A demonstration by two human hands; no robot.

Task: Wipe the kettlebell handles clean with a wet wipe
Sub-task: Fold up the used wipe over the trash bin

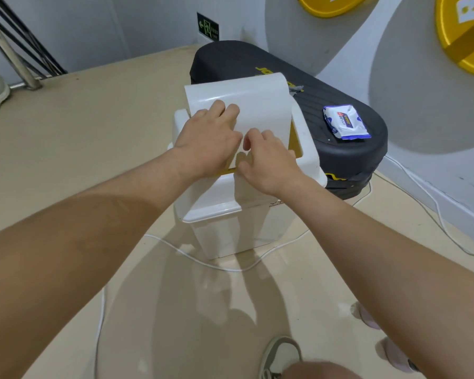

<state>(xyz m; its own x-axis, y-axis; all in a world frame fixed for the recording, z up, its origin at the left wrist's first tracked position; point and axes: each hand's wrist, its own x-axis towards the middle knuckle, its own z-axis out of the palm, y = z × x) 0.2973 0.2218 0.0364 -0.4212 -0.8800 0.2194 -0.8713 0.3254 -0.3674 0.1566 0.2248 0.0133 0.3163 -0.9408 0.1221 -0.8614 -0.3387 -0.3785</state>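
Note:
No kettlebell is in view. A white swing-lid bin (230,214) stands on the floor in front of me. My left hand (208,138) presses its fingers against the tilted white lid flap (260,105), which is swung up so that a gap with a yellow liner shows beneath it. My right hand (268,162) sits at the flap's lower edge over the gap with its fingers curled; whether they hold anything is hidden. A blue and white wet wipe pack (345,123) lies on the black platform to the right, apart from both hands.
The black oval step platform (340,88) stands behind the bin against the wall. A white cable (192,258) runs across the beige floor around the bin. My shoe (282,354) is at the bottom. Yellow discs (465,36) hang on the right wall.

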